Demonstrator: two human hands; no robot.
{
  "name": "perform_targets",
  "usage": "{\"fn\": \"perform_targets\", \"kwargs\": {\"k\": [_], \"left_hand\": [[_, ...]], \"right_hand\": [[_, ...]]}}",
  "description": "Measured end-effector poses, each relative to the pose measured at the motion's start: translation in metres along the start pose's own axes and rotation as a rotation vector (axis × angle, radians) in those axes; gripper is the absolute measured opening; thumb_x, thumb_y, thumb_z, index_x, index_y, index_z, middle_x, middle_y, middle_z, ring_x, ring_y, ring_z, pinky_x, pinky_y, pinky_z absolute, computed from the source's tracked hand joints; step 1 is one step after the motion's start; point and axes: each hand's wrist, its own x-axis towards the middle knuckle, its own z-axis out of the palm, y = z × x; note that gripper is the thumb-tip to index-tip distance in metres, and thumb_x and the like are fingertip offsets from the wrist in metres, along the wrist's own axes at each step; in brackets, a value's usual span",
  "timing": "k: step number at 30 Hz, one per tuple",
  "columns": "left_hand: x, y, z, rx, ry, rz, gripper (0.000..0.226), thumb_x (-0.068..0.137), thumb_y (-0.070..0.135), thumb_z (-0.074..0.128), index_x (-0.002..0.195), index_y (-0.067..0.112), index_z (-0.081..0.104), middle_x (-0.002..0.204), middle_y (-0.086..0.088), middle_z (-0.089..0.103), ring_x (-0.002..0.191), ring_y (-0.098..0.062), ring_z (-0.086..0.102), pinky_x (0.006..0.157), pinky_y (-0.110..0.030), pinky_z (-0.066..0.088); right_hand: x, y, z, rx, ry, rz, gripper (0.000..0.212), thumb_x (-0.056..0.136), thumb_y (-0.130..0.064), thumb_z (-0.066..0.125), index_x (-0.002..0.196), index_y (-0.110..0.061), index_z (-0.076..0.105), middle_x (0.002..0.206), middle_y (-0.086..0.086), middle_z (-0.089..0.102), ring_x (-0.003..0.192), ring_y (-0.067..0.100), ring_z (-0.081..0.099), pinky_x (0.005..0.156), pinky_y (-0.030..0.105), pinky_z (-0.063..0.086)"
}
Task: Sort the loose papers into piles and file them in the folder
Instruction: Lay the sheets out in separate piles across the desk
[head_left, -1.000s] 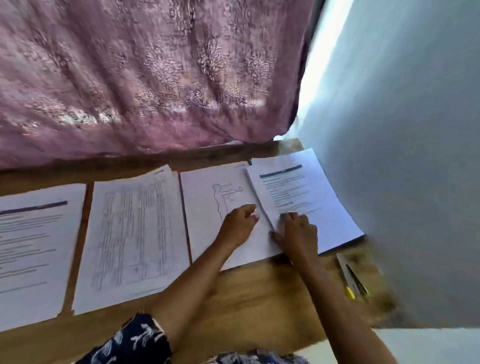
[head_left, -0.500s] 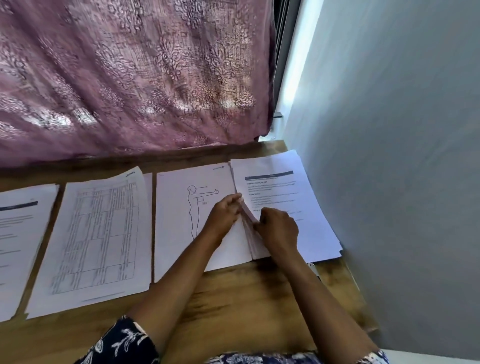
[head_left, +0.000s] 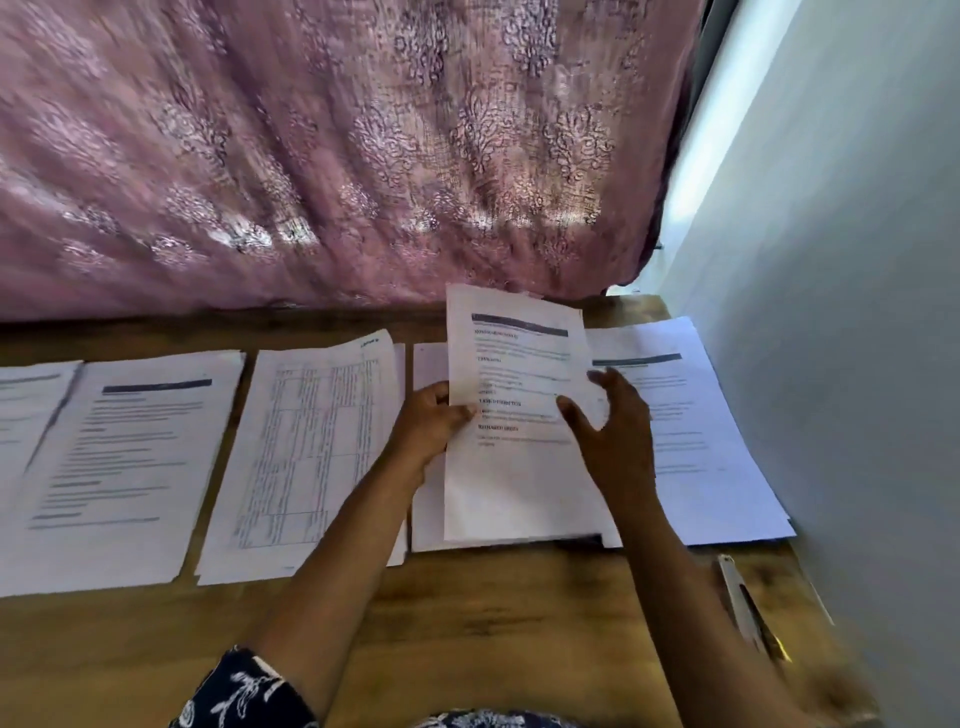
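On the wooden table (head_left: 519, 623), brown and grained, white paper lies in a row of flat rectangular piles. One printed sheet (head_left: 514, 493) is raised off them at a tilt, a dark bar across its top, bold headings below. The left hand (head_left: 431, 426) pinches this sheet's left edge, thumb on the front, fingers behind. The right hand (head_left: 613, 431) is spread wide at the sheet's right edge, thumb over the print; whether it presses the paper cannot be told. Under the sheet a plain pile (head_left: 428, 532) shows only as a strip. Just right of the sheet lies a text pile (head_left: 711, 457), beside the pale wall (head_left: 857, 312). Left of the sheet come a pile with a ruled grid (head_left: 311, 457), a pile with a dark bar (head_left: 124, 467), then a page (head_left: 26, 415) cut off by the frame. Behind the sheet hangs a pink patterned curtain (head_left: 337, 156). Right of the sheet and nearer the camera, a slim pale object (head_left: 740, 603) lies blurred, too unclear to name. A dark floral sleeve (head_left: 244, 691) shows at the bottom edge.
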Motion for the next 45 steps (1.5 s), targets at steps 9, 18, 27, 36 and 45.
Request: {"fn": "perform_targets", "kwargs": {"k": [9,18,27,36,45], "left_hand": [[-0.04,-0.003,-0.254,0.136,0.281,0.059,0.024,0.09,0.007,0.063,0.111,0.019,0.066,0.116,-0.006,0.068,0.108,-0.027,0.064,0.097,-0.043,0.05],[-0.038,-0.045,-0.41,0.618,0.658,-0.016,0.039,0.087,0.024,0.071,0.121,0.009,0.06,0.118,-0.014,0.066,0.104,-0.034,0.063,0.088,-0.039,0.049],[-0.035,-0.092,-0.413,1.074,0.708,0.081,0.058,0.088,0.034,0.066,0.139,0.016,0.046,0.141,-0.013,0.049,0.129,-0.035,0.044,0.105,-0.053,0.034],[-0.043,-0.112,-0.363,1.179,0.503,0.063,0.064,0.099,0.05,0.034,0.154,0.021,0.019,0.16,-0.007,0.017,0.149,-0.027,0.011,0.118,-0.052,0.003],[-0.02,-0.056,-0.148,0.96,0.194,0.595,0.051,0.095,0.044,0.051,0.141,0.021,0.048,0.15,-0.002,0.042,0.142,-0.025,0.033,0.117,-0.043,0.001]], "right_hand": [[-0.022,-0.113,0.146,0.594,-0.547,0.382,0.007,0.087,-0.018,0.068,0.085,-0.012,0.064,0.088,0.008,0.071,0.079,0.025,0.067,0.071,0.035,0.056],[-0.047,-0.21,0.311,0.159,-0.701,0.214,0.025,0.081,-0.023,0.077,0.066,-0.013,0.059,0.061,0.006,0.062,0.049,0.011,0.061,0.05,0.021,0.05],[-0.077,-0.22,0.343,-0.149,-0.615,0.132,0.026,0.082,-0.036,0.074,0.088,-0.015,0.06,0.082,0.001,0.067,0.064,0.015,0.064,0.057,0.02,0.048],[-0.091,-0.213,0.29,-0.097,-0.479,-0.054,0.026,0.089,-0.035,0.066,0.104,-0.019,0.053,0.098,0.001,0.071,0.082,0.017,0.067,0.07,0.022,0.049],[-0.052,-0.054,0.101,-0.568,-0.034,0.002,0.024,0.092,-0.031,0.06,0.112,-0.017,0.06,0.11,0.002,0.065,0.105,0.023,0.054,0.079,0.036,0.046]]}}
